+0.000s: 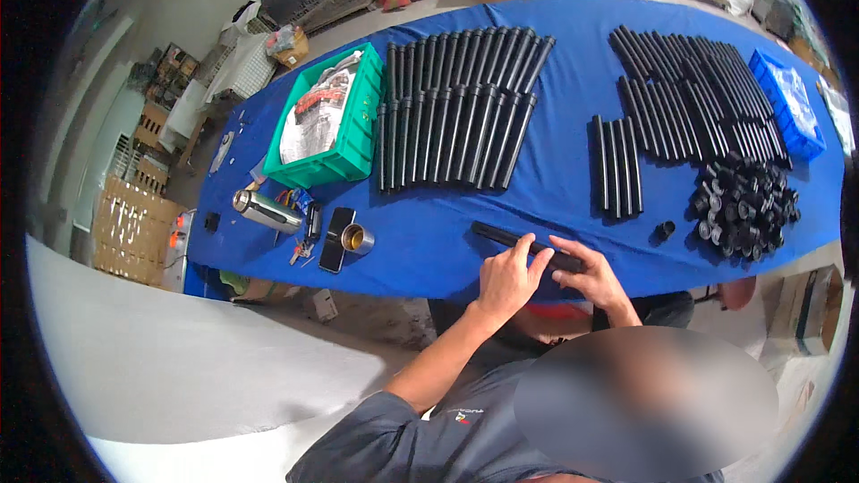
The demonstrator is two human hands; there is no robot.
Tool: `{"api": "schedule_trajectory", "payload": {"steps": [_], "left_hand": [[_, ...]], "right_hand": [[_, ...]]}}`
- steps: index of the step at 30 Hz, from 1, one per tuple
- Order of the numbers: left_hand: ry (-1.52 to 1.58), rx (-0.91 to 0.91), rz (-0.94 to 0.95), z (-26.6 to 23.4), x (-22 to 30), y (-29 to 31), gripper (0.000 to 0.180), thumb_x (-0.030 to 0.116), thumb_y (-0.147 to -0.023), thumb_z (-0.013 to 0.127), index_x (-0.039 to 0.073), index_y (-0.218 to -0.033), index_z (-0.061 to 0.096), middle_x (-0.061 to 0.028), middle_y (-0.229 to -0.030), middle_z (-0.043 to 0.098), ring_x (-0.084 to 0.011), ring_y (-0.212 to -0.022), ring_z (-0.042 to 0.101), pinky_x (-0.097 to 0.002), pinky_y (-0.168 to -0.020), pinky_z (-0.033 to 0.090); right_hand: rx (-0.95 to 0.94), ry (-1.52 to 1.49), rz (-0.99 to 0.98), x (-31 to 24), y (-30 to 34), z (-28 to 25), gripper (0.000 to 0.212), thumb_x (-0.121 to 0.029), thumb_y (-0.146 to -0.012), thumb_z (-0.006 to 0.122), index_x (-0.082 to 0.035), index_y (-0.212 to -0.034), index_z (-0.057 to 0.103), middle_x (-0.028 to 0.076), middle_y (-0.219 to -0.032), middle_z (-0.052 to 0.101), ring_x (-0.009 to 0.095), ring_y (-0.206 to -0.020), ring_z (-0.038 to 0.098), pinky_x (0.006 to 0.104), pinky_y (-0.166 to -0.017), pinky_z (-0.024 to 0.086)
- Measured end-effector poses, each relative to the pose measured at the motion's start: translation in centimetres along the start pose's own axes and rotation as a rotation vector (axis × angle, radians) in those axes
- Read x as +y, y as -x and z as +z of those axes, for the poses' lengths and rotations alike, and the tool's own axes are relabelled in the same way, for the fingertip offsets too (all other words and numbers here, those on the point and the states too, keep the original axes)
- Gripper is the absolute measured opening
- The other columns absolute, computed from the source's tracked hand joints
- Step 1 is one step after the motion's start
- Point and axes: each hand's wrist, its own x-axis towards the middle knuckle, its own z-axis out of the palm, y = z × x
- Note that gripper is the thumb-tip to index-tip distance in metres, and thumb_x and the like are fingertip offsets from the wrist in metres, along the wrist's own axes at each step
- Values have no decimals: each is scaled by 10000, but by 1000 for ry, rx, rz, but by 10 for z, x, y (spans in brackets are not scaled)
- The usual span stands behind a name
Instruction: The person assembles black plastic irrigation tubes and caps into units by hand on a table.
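Near the table's front edge I hold a black tube [494, 232] that slants down to the right. My left hand [512, 277] is closed around its middle, thumb and fingers on top. At its right end, my right hand [594, 281] grips the thicker black part, which looks like a cap; the fingers partly hide it. Right of my hands lies one loose black cap [663, 232], beside a heap of black caps [744, 206]. Several bare black tubes [617, 167] lie in a short row beyond my right hand.
Capped black tubes [456, 139] lie in two rows behind my hands. More tubes [689, 94] fill the far right, by a blue bin [810, 145]. A green crate [365, 121] holds newspaper at left. A steel flask [267, 211], phone [336, 240], metal cup [357, 240] and keys [298, 252] lie front left.
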Motion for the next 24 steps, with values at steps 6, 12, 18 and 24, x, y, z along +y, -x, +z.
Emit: {"api": "schedule_trajectory", "payload": {"steps": [6, 12, 18, 24], "left_hand": [[17, -41, 114, -26, 8, -21, 427, 202, -809, 774, 9, -1173, 663, -117, -741, 658, -248, -618, 629, -356, -567, 508], [-160, -56, 435, -13, -25, -41, 538, 106, -739, 808, 8, -1211, 570, -122, -918, 652, -285, -815, 645, -360, -775, 516], [165, -471, 10, -30, -22, -35, 317, 55, -785, 748, 11, -1071, 615, -67, -878, 651, -187, -794, 633, -324, -754, 506], [294, -704, -1, -51, -28, -46, 333, 168, -868, 711, -19, -1131, 629, -80, -1041, 629, -173, -923, 611, -299, -841, 482]], "right_hand": [[34, -174, 30, 1, -7, -11, 436, -106, -833, 750, -21, -1240, 621, 32, -945, 657, 85, -756, 577, 255, -680, 488], [38, -395, -26, 16, -7, -9, 440, -43, -861, 695, -39, -1286, 579, 14, -819, 626, 81, -679, 555, 254, -628, 482], [11, -447, -92, 19, 5, -5, 469, -36, -877, 658, -90, -1335, 571, -6, -834, 621, 72, -701, 550, 248, -638, 485], [-15, -463, -142, 21, 3, -6, 415, -67, -868, 690, -80, -1276, 616, -16, -841, 620, 64, -705, 544, 247, -644, 479]]}}
